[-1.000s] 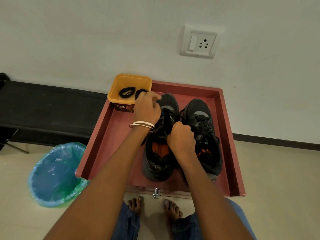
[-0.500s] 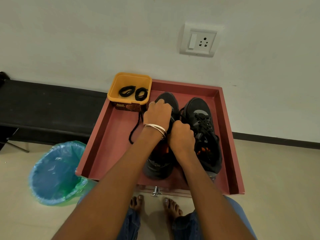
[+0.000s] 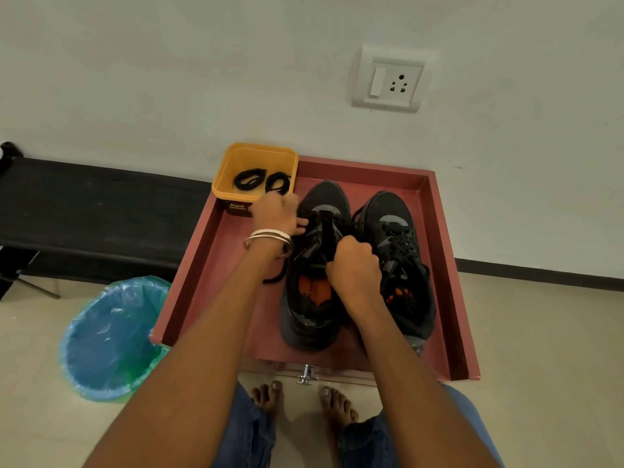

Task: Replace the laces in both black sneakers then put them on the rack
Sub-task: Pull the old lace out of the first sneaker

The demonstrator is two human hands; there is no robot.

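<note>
I'm watching both hands work on the left sneaker point(image 3: 312, 292), which sits in the red tray point(image 3: 442, 265) with its toe pointing away toward the wall and its heel toward the person. The right hand point(image 3: 354, 265) is curled into a fist over the tongue, gripping it, I judge, though I can't see under the knuckles. The left hand point(image 3: 278, 214) is at the sneaker's left side near the toe end, fingers pinching at the old lace point(image 3: 280, 273) (a loose tail of it trails down past the wrist onto the tray floor).

Here's what the coming pull turns on: the lace rows run along the shoe's long axis, away from the person, and the left hand is the nearer one to the eyelets, so the lace should come out sideways to the left while the right hand pins the shoe.

The right sneaker point(image 3: 393, 251) stands just beside the first, touching it, and is laced up.

Containers now. The yellow tub point(image 3: 236, 194) in the tray's far left corner holds two coiled black laces point(image 3: 261, 180), presumably the replacements. The bin point(image 3: 111, 336) on the floor, left of the tray, has a blue liner; I can't make out anything in it.
</note>
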